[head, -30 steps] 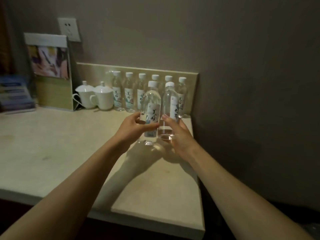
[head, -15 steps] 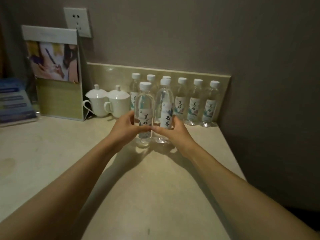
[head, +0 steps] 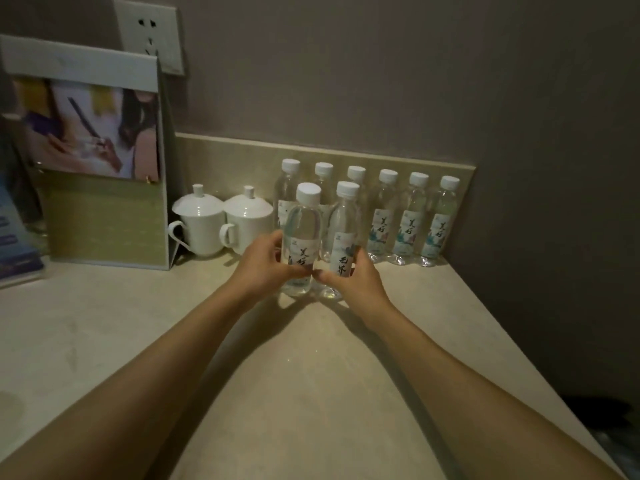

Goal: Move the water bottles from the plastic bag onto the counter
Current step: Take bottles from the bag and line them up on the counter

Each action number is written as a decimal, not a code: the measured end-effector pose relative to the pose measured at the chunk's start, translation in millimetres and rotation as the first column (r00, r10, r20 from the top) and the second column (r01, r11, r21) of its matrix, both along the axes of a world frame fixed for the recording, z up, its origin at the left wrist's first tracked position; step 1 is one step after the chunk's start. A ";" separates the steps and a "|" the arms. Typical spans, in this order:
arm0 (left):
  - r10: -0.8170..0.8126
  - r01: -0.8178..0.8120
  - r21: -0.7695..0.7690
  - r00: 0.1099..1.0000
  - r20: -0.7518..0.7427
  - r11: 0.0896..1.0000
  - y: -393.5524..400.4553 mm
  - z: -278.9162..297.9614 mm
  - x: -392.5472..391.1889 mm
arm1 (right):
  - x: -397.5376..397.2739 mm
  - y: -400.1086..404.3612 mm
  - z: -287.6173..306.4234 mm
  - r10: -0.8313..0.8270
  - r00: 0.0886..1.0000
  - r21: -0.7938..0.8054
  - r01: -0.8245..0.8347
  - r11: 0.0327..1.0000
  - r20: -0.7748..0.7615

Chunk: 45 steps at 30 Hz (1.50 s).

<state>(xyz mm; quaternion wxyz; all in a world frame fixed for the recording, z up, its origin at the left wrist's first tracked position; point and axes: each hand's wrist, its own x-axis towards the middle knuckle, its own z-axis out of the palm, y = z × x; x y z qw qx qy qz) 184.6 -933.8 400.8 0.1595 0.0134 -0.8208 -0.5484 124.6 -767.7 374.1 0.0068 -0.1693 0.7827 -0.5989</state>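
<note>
Placing step: my left grip and right grip each clasp a water bottle upright on the table; next, release both.

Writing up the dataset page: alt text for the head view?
Left hand and right hand each hold a clear plastic white-capped water bottle upright on the beige stone counter, before a six-bottle row beside two white lidded cups.

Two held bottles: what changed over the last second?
Both hands carried their bottles forward and down: the left hand and left bottle, the right hand and right bottle, now at the counter before the back row. Each grip stays closed. Mugs unmoved.
</note>
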 end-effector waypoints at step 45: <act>0.362 -0.408 -0.169 0.899 -0.248 0.897 9.4 -25.9 -55.7 | -40.0 -26.1 7.9 -0.295 0.945 0.369 0.326 0.870 -0.138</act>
